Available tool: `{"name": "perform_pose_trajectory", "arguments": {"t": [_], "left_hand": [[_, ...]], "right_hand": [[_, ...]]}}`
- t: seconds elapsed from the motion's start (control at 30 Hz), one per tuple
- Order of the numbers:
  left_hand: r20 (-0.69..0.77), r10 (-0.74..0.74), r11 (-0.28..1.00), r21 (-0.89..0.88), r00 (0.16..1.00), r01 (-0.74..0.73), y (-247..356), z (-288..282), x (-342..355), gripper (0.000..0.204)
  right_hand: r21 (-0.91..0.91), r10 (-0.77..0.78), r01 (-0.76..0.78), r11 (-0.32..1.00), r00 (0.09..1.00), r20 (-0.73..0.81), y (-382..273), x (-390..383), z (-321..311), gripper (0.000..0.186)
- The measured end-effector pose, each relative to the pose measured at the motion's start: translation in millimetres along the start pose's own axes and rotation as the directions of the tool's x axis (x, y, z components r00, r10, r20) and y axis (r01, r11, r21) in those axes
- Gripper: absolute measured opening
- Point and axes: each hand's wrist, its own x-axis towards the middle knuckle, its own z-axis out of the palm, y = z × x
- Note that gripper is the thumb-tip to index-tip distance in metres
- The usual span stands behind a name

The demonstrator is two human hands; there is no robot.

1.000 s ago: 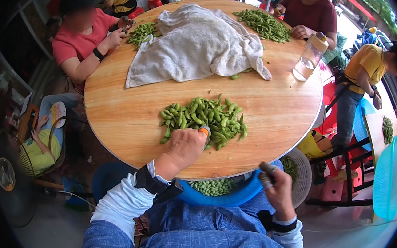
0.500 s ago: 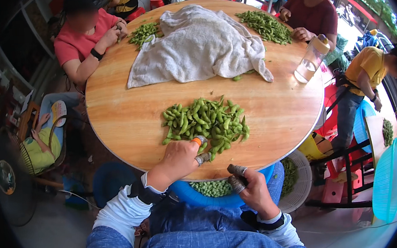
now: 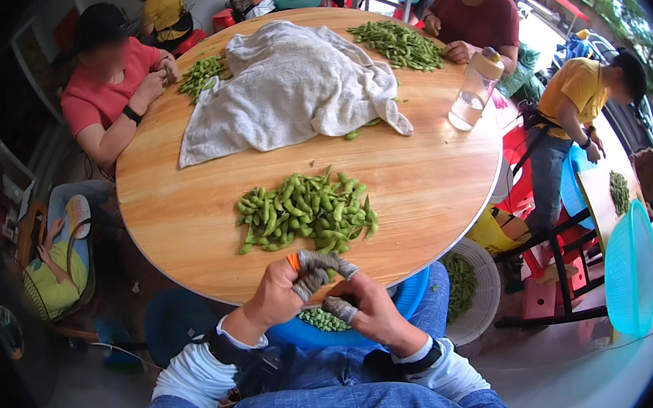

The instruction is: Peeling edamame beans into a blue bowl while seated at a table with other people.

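Observation:
My left hand and my right hand meet just past the table's near edge. Grey wrapping covers several of their fingertips, and an orange band sits on a left finger. Between the fingertips a bit of a green soybean pod shows; both hands are closed at it, and the fingers hide most of it. Right beyond lies a heap of green soybean pods on the round wooden table. Below my hands, a blue basin holds shelled green beans, partly covered by my hands.
A whitish towel covers a mound mid-table. Further pod heaps lie before two seated people. A clear bottle stands at the right edge. A white basket with pods is right of my leg; a turquoise basket stands farther right.
My left hand has drawn back from the pod heap with a pod. My right hand has moved left to meet it. The whole view has shifted slightly.

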Motion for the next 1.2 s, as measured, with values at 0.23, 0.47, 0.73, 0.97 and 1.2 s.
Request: {"name": "perform_pose_trajectory", "arguments": {"t": [0.23, 0.47, 0.73, 0.97, 1.2], "left_hand": [[0.124, -0.334, 0.854, -0.380, 0.934, 0.356, -3, -3, -13, 0.015], [0.603, -0.503, 0.299, -0.550, 0.619, 0.779, -3, 3, -9, 0.029], [0.149, -0.220, 0.973, -0.034, 0.964, 0.228, -12, 9, -21, 0.009], [0.193, 0.035, 0.729, 0.666, 0.981, -0.157, 1, 8, -17, 0.015], [0.280, 0.064, 0.553, 0.789, 0.958, -0.267, 7, 7, -18, 0.021]], "right_hand": [[-0.669, -0.447, 0.300, 0.680, 0.893, -0.053, 0, 5, -16, 0.044], [-0.846, -0.594, 0.398, 0.354, 0.795, 0.126, -4, 9, -17, 0.049], [0.169, 0.035, 0.001, 0.986, 0.977, -0.208, 2, -17, -23, 0.031], [0.434, 0.155, -0.151, 0.888, 0.988, 0.026, 5, -22, -22, 0.020], [0.358, 0.164, -0.143, 0.923, 0.986, -0.031, 5, -20, -17, 0.021]]}}
